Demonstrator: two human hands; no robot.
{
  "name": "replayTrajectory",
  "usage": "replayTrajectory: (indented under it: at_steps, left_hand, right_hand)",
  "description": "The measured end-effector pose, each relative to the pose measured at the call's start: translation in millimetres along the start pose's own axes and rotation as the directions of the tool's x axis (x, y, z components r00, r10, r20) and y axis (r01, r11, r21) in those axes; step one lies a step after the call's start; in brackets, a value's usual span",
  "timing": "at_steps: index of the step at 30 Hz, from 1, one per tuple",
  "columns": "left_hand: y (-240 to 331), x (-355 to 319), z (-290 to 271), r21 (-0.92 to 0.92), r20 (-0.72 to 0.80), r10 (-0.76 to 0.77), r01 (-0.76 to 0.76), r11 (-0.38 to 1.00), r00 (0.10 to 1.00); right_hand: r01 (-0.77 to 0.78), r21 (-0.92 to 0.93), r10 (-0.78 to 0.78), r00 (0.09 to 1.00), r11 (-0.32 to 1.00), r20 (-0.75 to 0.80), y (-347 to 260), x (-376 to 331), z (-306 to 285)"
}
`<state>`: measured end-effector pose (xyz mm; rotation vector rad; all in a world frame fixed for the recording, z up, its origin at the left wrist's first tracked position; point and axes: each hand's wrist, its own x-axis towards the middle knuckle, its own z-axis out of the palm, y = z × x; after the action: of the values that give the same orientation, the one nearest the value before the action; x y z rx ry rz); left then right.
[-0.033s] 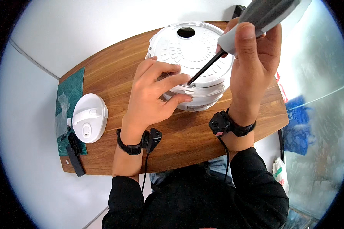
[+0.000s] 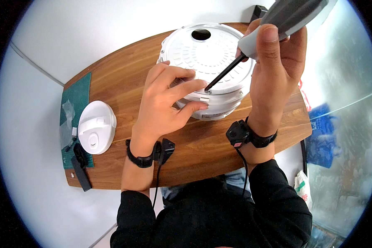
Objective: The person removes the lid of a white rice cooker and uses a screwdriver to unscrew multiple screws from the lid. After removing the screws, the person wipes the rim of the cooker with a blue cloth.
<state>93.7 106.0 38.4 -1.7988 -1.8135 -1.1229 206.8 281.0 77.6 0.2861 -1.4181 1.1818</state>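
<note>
A white round appliance (image 2: 225, 49) sits on the table with a flat, slotted face up, a dark oval opening near its far edge and small screws around its rim. My left hand (image 2: 163, 93) grips its near-left edge, fingers spread over the face and thumb against the side wall. In my right hand (image 2: 275, 70) is a large grey-handled screwdriver (image 2: 252, 43), held slanting down to the left. Its dark tip reaches the near rim, right at a screw (image 2: 209, 91) and close beside my left index fingertip. Whether the tip sits in the screw head I cannot tell.
A white oval lid (image 2: 99, 136) with a handle lies to the left, partly over a green cutting mat (image 2: 76, 89). Clear plastic wrapping (image 2: 68, 124) and a black strap (image 2: 82, 173) lie there too. A black object (image 2: 258, 13) stands at the far right.
My right hand and the screwdriver have shifted slightly right, its tip now closer to the rim screw. My left hand and the appliance have stayed put.
</note>
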Motion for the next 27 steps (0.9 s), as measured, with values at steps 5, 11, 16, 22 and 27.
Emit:
replayTrajectory:
  at_steps: [5, 11, 16, 22, 27]
  left_hand:
    - [3.8, -1.8, 0.6, 0.001, 0.012, -0.033, 0.033, 0.999, 0.999]
    - [7.5, 1.5, -2.2, 0.053, 0.041, 0.024, -0.026, 0.998, 0.999]
    - [7.7, -0.8, -1.7, 0.047, 0.050, 0.015, -0.017, 0.999, 0.999]
    - [9.2, 0.8, -2.7, 0.040, 0.057, 0.012, -0.015, 0.999, 0.998]
    - [7.7, -0.4, -1.9, 0.039, 0.059, 0.005, -0.007, 0.999, 0.998]
  right_hand:
    - [0.041, -0.025, -0.041, 0.999, 0.999, -0.020, -4.4, 2.5, -3.2]
    - [-0.065, 0.050, 0.072, 0.987, 0.997, -0.144, -17.6, 1.6, 8.8]
    - [-0.117, 0.023, 0.119, 0.960, 0.993, -0.255, -27.0, 2.3, 27.6]
    - [-0.069, 0.006, 0.069, 0.985, 0.998, -0.160, -22.6, 0.1, 15.0]
    - [-0.061, -0.070, 0.045, 0.975, 0.996, -0.216, -21.4, 1.5, 21.0]
